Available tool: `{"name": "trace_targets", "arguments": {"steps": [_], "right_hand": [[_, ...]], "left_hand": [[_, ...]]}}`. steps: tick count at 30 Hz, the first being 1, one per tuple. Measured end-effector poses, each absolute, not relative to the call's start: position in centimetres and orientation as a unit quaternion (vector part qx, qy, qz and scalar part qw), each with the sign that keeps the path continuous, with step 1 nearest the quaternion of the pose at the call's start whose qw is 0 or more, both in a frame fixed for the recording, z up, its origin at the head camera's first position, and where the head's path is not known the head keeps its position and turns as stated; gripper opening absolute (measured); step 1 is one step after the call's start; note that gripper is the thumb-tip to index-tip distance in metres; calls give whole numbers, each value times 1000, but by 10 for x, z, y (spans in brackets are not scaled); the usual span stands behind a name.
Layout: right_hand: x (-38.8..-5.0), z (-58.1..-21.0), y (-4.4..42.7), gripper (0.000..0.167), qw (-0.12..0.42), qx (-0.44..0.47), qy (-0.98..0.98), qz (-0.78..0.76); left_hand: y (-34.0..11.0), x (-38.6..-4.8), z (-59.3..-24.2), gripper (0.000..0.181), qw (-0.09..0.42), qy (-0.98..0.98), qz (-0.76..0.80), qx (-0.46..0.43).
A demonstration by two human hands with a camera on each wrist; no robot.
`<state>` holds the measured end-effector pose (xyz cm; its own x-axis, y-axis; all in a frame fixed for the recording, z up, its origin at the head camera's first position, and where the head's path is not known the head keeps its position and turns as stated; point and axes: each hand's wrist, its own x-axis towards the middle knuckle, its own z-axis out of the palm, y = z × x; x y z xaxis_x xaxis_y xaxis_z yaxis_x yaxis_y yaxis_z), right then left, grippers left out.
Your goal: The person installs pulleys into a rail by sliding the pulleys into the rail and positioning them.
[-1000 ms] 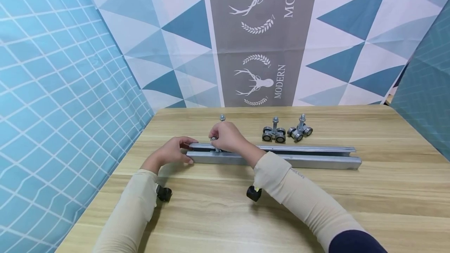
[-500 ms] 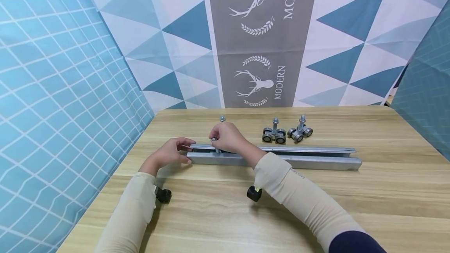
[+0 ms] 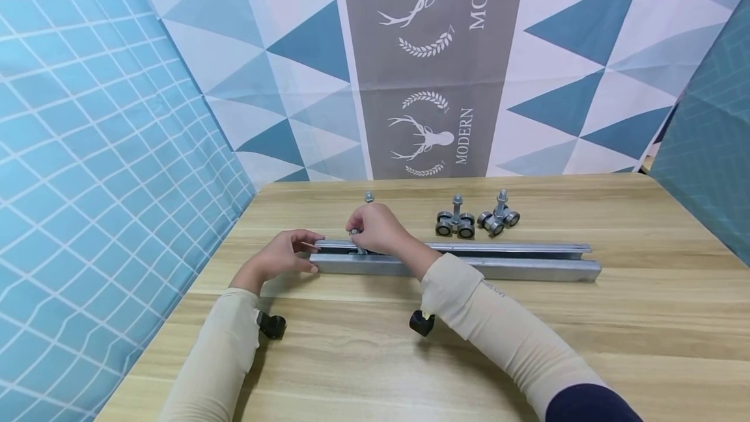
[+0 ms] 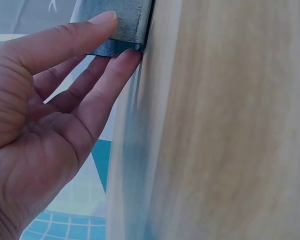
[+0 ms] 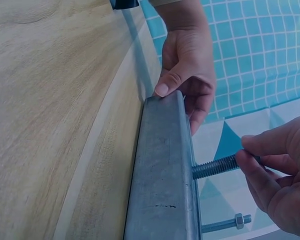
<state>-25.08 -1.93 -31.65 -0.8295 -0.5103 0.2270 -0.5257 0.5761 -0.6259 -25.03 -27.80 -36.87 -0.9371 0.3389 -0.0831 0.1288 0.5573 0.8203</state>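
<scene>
A grey metal channel rail (image 3: 527,270) lies lengthwise across the wooden table, its slot facing up. My left hand (image 3: 281,256) holds its left end; in the left wrist view the thumb (image 4: 97,25) lies on the side wall and the other fingers are at the end. The right hand (image 3: 379,230) pinches the top of a threaded bolt (image 5: 215,167) that stands up out of the slot. Whatever is at the bolt's foot is hidden inside the rail. Behind the right hand stands another bolt with a nut (image 5: 239,221), its lower part hidden.
Two roller trolleys, one upright (image 3: 456,219) and one turned at an angle (image 3: 499,215), stand on the table (image 3: 351,357) behind the rail. Patterned cloths (image 3: 433,70) hang at the back and sides. Each wrist carries a black camera (image 3: 272,325).
My left hand has eased slightly leftward at the rail's end. The right hand still pinches the bolt in the same place. The head view has shifted a little.
</scene>
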Motion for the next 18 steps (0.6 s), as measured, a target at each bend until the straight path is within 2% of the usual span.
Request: {"name": "trace_targets", "arguments": {"steps": [18], "right_hand": [[-248,-321,-48,15,25,300,-880,367]], "left_hand": [[-278,-248,-368,62,120,873,453,135]]}}
